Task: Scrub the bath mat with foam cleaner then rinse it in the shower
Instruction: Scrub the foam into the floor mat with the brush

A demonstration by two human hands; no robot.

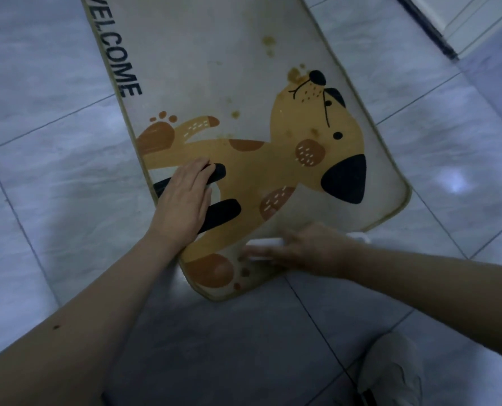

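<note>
A cream bath mat printed with a cartoon dog and the word "WELCOME" lies flat on the grey tiled floor, spotted with brownish stains near the dog's nose. The left hand presses flat on the mat, fingers straight. The right hand, blurred, has its grip curled around a white object, possibly a brush, at the mat's near edge.

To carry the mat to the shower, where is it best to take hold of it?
Probably the rounded near corner of the mat, from the person's side. The mat lies flat on the tiles, so only its thin edge can be lifted and pinched, and that corner lies nearest both hands.
</note>
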